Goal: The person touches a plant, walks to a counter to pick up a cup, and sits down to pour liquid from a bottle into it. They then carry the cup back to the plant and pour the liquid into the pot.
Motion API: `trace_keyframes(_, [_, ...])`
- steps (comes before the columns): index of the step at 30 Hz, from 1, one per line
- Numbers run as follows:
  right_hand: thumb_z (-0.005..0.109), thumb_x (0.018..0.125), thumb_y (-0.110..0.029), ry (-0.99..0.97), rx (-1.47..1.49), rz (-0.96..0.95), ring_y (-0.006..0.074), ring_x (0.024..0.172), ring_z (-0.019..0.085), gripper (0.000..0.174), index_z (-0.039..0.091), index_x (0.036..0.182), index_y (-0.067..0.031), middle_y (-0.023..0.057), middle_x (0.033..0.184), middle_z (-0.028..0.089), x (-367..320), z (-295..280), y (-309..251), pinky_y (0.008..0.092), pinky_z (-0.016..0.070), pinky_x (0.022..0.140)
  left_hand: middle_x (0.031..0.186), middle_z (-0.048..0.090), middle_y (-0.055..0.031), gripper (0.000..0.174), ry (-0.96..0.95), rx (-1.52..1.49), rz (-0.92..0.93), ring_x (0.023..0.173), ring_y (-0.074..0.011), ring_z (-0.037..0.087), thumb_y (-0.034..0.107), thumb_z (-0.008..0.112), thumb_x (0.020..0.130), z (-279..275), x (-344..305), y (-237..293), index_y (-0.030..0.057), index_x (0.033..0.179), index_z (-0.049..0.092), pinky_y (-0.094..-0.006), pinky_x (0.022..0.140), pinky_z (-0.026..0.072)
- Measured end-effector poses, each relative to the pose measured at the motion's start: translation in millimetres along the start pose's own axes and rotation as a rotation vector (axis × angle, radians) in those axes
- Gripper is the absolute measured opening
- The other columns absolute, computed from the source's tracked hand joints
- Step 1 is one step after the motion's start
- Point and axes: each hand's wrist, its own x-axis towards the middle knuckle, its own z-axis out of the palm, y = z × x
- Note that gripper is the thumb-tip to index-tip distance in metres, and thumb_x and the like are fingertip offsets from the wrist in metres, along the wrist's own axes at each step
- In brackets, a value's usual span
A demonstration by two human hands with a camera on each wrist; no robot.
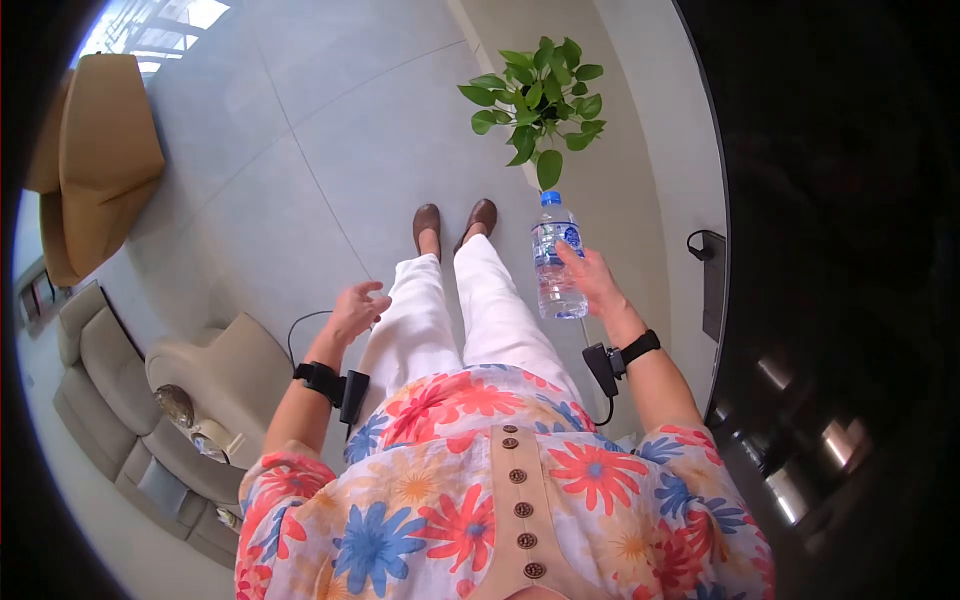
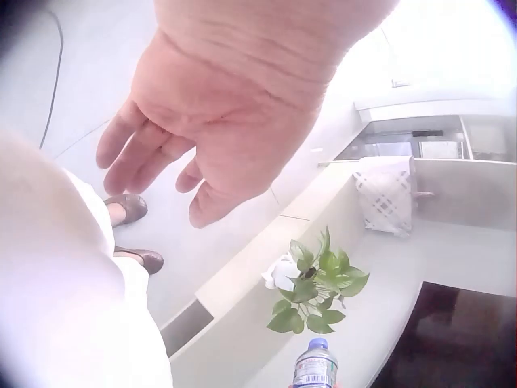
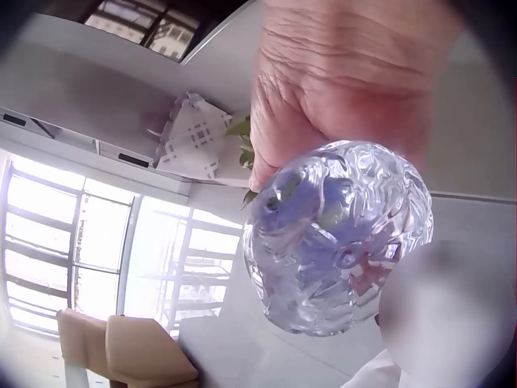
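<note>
In the head view my right hand [image 1: 597, 283] grips a clear plastic water bottle [image 1: 560, 275] with a blue cap and blue label, held upright. The right wrist view looks at the ridged base of the bottle [image 3: 339, 242], with the right hand [image 3: 339, 105] wrapped round its side. My left hand [image 1: 355, 308] hangs to the left of the white trousers, fingers loosely bent and holding nothing. Seen from the left wrist, the left hand [image 2: 210, 129] shows its palm and relaxed fingers, well apart from the bottle [image 2: 315, 365].
A green leafy plant [image 1: 545, 95] stands just beyond the bottle. To the right runs a pale ledge [image 1: 660, 150] below a large black panel [image 1: 830, 200]. Tan chairs [image 1: 105, 150] and a beige sofa [image 1: 120, 380] are on the left. A patterned cloth [image 2: 385, 194] hangs farther along.
</note>
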Motion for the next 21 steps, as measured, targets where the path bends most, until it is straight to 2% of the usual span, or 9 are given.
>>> trace_keyframes(1, [0.062,0.088,-0.030,0.010,0.021,0.023,0.0196,0.068,0.065,0.034,0.054,0.103,-0.0001,0.0109,0.085,0.063,1,-1,-2,0.0348,0.0559,0.061,0.091,0.065,-0.0108,0.051,-0.023,0.031,0.004,0.072,-0.0141,0.061,0.022,0.064,0.083,2,2,2,-0.0007,0.126,0.050,-0.0267,0.057,0.0470])
trace_keyframes(20, [0.066,0.084,-0.029,0.102,0.063,0.053,0.0228,0.066,0.064,0.036,0.054,0.103,-0.0006,0.0129,0.084,0.063,5,-23,-28,0.0365,0.0549,0.058,0.090,0.065,-0.0108,0.047,0.022,0.128,-0.007,0.073,-0.0156,0.061,0.023,0.062,0.084,18,15,29,-0.0016,0.123,0.052,-0.0271,0.059,0.0481])
trace_keyframes(21, [0.066,0.084,-0.029,0.103,0.063,0.041,0.0224,0.066,0.064,0.036,0.054,0.103,-0.0009,0.0125,0.084,0.063,6,-25,-28,0.0363,0.0547,0.058,0.088,0.066,-0.0123,0.047,0.045,0.120,0.002,0.070,-0.0164,0.062,0.023,0.062,0.081,18,14,30,-0.0020,0.121,0.054,-0.0279,0.062,0.0495])
